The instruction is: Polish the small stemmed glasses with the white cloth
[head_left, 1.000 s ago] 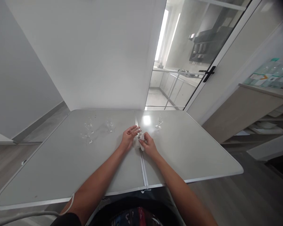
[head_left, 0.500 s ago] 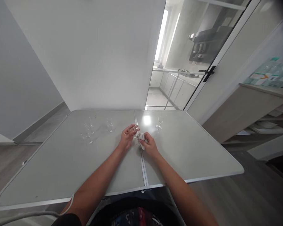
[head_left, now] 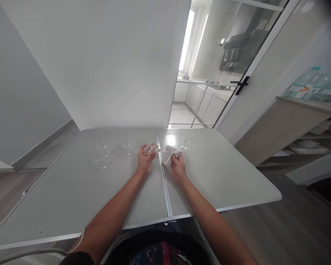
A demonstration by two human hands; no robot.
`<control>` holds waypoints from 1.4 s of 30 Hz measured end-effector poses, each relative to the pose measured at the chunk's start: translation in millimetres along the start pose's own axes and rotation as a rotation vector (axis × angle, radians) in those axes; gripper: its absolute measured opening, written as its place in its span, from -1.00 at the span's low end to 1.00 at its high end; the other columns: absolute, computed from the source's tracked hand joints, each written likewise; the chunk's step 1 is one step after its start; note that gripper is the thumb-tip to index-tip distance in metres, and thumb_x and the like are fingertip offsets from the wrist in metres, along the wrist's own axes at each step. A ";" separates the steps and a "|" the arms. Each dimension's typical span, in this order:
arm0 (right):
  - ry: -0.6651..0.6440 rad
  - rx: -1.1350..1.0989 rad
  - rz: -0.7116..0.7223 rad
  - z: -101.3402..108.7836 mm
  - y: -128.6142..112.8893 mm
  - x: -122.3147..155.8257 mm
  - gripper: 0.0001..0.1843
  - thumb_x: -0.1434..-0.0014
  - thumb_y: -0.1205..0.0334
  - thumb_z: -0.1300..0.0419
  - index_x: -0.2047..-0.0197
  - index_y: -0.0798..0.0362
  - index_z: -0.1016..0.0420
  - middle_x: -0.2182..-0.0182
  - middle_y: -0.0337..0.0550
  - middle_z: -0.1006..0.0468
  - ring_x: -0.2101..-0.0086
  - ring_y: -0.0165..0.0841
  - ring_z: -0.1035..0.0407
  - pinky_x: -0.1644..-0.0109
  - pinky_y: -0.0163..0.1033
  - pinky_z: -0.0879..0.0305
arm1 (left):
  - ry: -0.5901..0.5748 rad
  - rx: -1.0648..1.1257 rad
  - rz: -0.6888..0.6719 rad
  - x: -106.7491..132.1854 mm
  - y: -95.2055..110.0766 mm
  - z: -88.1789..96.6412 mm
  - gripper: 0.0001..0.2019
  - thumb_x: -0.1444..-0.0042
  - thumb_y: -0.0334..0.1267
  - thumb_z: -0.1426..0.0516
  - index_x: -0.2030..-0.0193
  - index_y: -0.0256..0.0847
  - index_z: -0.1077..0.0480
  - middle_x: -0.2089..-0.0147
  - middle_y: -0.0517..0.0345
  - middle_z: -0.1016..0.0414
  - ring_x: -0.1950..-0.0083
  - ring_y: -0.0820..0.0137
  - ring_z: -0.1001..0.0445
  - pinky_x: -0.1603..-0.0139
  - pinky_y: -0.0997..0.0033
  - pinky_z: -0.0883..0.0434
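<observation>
My left hand [head_left: 146, 159] is closed round the bowl of a clear stemmed glass [head_left: 152, 149], which lies tilted sideways with its stem pointing right. A crumpled pale cloth [head_left: 168, 155] is pinched in my right hand [head_left: 178, 164], just right of the glass; it seems to cover the foot. Behind the cloth, to the right, another stemmed glass [head_left: 184, 143] stands upright on the table. Several more clear glasses are on the left side, among them one glass [head_left: 127, 148] near my left hand and another glass [head_left: 103, 162] farther left.
The grey folding table [head_left: 71, 198] has a metal seam [head_left: 165, 191] down its middle. A white wall [head_left: 121, 73] rises behind it. At the right are a glass door with a black handle [head_left: 242, 85] and a shelf [head_left: 287, 114] bearing plastic bottles [head_left: 306, 86].
The glass has tipped from steeper to nearly level. My hands have moved a little apart, and the cloth has come forward and spread wider in my right hand.
</observation>
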State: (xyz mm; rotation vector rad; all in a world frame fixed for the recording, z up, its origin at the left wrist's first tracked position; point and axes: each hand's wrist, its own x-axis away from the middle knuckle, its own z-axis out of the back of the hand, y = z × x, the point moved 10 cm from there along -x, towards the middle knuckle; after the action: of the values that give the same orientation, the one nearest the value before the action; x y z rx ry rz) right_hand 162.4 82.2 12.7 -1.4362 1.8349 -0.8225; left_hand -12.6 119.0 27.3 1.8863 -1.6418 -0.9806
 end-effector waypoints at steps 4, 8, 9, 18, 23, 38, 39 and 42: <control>0.087 0.045 0.014 16.0 1.9 -4.7 -0.63 -0.09 0.19 -0.38 0.04 -0.13 -0.44 0.14 -0.30 -0.60 0.13 -0.37 -0.48 0.03 -0.24 -0.42 | -0.078 -0.047 0.052 8.5 -5.9 -16.7 -0.47 0.09 -0.22 -0.45 -0.01 -0.09 -0.37 -0.23 -0.01 -0.44 -0.21 0.09 -0.50 -0.18 0.02 -0.49; 0.024 0.086 -0.033 11.4 6.8 -4.8 -0.54 -0.06 0.26 -0.35 -0.07 -0.06 -0.53 0.05 -0.17 -0.62 0.08 -0.26 -0.49 0.03 -0.18 -0.43 | -0.041 -0.061 -0.015 8.9 -0.8 -14.5 -0.56 0.03 -0.20 -0.42 0.00 -0.10 -0.43 -0.25 0.02 -0.41 -0.23 0.10 -0.48 -0.20 0.03 -0.48; 0.006 0.080 -0.022 8.4 4.4 -4.2 -0.55 -0.08 0.26 -0.34 -0.07 -0.04 -0.55 0.02 -0.14 -0.62 0.03 -0.24 -0.48 -0.01 -0.18 -0.42 | -0.026 -0.063 -0.023 8.6 0.3 -12.5 -0.57 0.02 -0.21 -0.41 0.01 -0.09 -0.44 -0.25 0.03 -0.41 -0.22 0.11 -0.49 -0.20 0.02 -0.48; 0.084 0.092 -0.077 17.6 12.7 -2.1 -0.65 -0.05 0.24 -0.31 0.05 0.03 -0.62 0.15 -0.13 -0.66 0.16 -0.27 -0.53 0.11 -0.23 -0.44 | -0.049 -0.071 0.008 7.8 0.8 -13.1 -0.59 0.01 -0.24 -0.41 0.02 -0.09 -0.43 -0.27 0.05 -0.39 -0.21 0.16 -0.49 -0.21 0.04 -0.47; 0.055 0.102 0.017 12.1 -0.8 -1.2 -0.63 -0.11 0.21 -0.28 -0.01 -0.01 -0.59 0.04 -0.14 -0.63 0.01 -0.26 -0.48 -0.02 -0.23 -0.40 | -0.058 -0.123 0.029 8.5 -2.1 -14.1 -0.55 0.06 -0.27 -0.43 0.02 -0.12 -0.43 -0.22 0.00 -0.43 -0.19 0.14 -0.50 -0.20 0.05 -0.46; 0.118 0.045 -0.067 13.0 1.2 -1.5 -0.65 -0.05 0.22 -0.28 0.05 0.03 -0.63 0.14 -0.11 -0.65 0.14 -0.25 -0.51 0.08 -0.18 -0.42 | -0.111 -0.223 -0.001 8.0 -1.4 -19.4 -0.50 0.09 -0.24 -0.44 -0.02 -0.11 -0.45 -0.22 -0.05 -0.45 -0.20 0.07 -0.50 -0.21 0.02 -0.44; 0.118 0.070 -0.075 13.0 0.3 -0.9 -0.66 -0.03 0.23 -0.28 0.08 0.03 -0.64 0.16 -0.11 -0.65 0.17 -0.26 -0.51 0.11 -0.20 -0.42 | -0.089 -0.229 -0.013 7.0 0.4 -16.3 -0.51 0.07 -0.23 -0.43 -0.02 -0.11 -0.45 -0.22 -0.05 -0.44 -0.20 0.08 -0.50 -0.21 0.02 -0.44; 0.141 0.174 -0.024 17.4 -11.5 1.9 -0.70 0.04 0.27 -0.24 0.20 0.04 -0.65 0.26 -0.14 -0.64 0.28 -0.30 -0.48 0.24 -0.24 -0.37 | -0.014 -0.239 -0.026 4.5 4.7 -4.8 -0.57 0.01 -0.15 -0.39 0.01 -0.13 -0.45 -0.22 -0.05 -0.43 -0.17 0.10 -0.52 -0.15 0.02 -0.49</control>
State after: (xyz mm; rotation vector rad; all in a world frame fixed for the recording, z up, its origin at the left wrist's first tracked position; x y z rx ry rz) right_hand 182.6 76.7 11.5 -1.3214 1.8024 -1.0919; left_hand -11.9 113.1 32.9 1.7482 -1.4385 -1.1477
